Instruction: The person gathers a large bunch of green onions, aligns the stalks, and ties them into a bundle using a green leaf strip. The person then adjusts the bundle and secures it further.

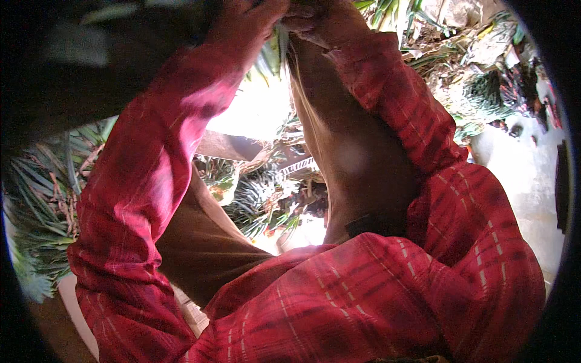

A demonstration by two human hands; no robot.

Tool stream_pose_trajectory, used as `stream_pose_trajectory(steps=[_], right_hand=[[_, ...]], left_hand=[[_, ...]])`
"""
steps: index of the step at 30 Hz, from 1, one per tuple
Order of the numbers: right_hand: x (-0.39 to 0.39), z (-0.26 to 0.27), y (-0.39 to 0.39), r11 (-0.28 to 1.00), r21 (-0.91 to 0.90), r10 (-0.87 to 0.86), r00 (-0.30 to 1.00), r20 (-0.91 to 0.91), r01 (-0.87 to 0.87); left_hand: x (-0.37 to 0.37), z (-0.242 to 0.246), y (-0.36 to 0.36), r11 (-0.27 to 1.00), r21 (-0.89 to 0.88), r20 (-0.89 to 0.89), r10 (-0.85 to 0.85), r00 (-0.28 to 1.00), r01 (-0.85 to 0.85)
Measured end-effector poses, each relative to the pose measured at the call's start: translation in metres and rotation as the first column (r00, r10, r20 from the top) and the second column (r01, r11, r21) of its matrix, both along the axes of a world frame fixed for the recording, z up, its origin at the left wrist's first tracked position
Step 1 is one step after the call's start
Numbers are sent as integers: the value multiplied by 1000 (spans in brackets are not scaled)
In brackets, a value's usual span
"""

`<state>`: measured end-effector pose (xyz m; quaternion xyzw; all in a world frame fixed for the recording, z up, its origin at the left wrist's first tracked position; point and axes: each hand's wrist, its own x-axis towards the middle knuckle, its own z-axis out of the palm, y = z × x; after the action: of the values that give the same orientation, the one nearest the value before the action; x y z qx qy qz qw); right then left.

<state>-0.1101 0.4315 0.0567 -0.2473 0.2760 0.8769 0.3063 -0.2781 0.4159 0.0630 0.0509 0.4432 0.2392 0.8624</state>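
Note:
My left hand [252, 20] and my right hand [320, 25] meet at the top edge of the view, between and above my knees. Both are dim and partly cut off, so their fingers and grip are not clear. Long narrow green leaves [272, 54] hang just below the place where the hands meet; whether either hand holds them cannot be told. Red plaid sleeves cover both arms.
Brown trouser legs [363, 149] frame the middle. Cut leafy stems [258, 195] lie on the ground between them. More long leaves [41, 190] are heaped at the left, and leaves with plant litter [481, 90] at the upper right. A dark blurred shape fills the upper left.

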Motion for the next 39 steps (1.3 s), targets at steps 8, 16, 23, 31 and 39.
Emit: stream_pose_trajectory(steps=[8, 16, 23, 31, 39], right_hand=[[1, 3, -12, 954, 258, 52, 929, 365, -155], [27, -38, -7, 901, 39, 395, 855, 336, -432], [20, -63, 4, 928, 215, 247, 933, 263, -306], [11, -50, 22, 944, -11, 324, 927, 188, -328], [20, -36, 25, 853, -160, 511, 729, 456, -497]], left_hand=[[5, 38, 27, 994, -64, -181, -102, 978, 92], [7, 48, 35, 959, -183, -376, -270, 886, 215], [-10, 20, 43, 962, -192, -254, -242, 937, 196], [-14, 9, 44, 979, -75, -175, -200, 964, 189], [0, 21, 38, 985, -156, -361, -123, 925, 70]])
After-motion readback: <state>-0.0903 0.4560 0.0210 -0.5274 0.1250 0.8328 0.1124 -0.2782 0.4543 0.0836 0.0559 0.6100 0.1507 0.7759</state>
